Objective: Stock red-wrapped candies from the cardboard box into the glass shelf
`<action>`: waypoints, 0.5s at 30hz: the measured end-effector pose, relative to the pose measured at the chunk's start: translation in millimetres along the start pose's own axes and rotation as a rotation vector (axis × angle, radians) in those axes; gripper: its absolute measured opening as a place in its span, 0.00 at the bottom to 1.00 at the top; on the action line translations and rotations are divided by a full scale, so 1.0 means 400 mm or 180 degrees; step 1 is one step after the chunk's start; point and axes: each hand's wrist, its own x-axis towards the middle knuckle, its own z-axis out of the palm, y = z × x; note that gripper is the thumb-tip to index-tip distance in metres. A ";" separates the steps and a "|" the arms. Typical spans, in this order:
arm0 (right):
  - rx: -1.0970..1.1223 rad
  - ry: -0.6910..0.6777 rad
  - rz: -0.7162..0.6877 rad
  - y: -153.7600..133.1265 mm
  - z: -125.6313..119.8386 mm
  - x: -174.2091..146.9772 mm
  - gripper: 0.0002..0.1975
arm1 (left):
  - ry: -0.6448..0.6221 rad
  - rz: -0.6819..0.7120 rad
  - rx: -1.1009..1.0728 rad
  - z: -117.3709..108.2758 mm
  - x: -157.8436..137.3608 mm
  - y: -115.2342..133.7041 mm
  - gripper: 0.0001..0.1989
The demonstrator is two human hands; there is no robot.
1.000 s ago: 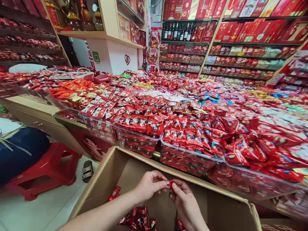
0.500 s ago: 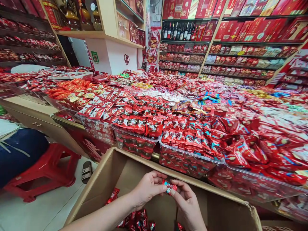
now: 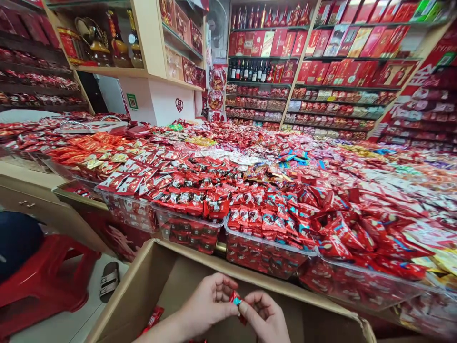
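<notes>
Between my two hands is a small wrapped candy (image 3: 236, 300) in red foil with a light blue patch. The fingers and thumb of my left hand (image 3: 212, 302) pinch its left side. My right hand (image 3: 262, 314) grips it from the right, thumb against the wrapper. Both hands are over an open cardboard box (image 3: 178, 276). Inside the box, more red wrapped candies (image 3: 154, 318) lie at the lower left, partly hidden by my left forearm.
Clear plastic bins (image 3: 267, 255) heaped with red candies line the counter beyond the box. At left stand a red plastic stool (image 3: 50, 281) with a seated person's dark-clothed leg, and a sandal (image 3: 109, 281) on the floor. Shelves (image 3: 264, 57) with bottles and boxes rise behind.
The view has tilted up, so the counter and box sit lower in the picture. Both hands still hold the candy, which is now turned more upright between the fingers.
</notes>
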 end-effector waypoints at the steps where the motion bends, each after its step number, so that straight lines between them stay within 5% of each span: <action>1: -0.0066 -0.0001 -0.0029 -0.008 -0.003 -0.005 0.13 | -0.0003 0.0003 -0.0032 0.002 0.000 0.004 0.23; 15: 0.0042 -0.0020 -0.0035 -0.014 0.005 -0.022 0.12 | -0.0021 0.0000 -0.0201 -0.002 -0.001 -0.004 0.20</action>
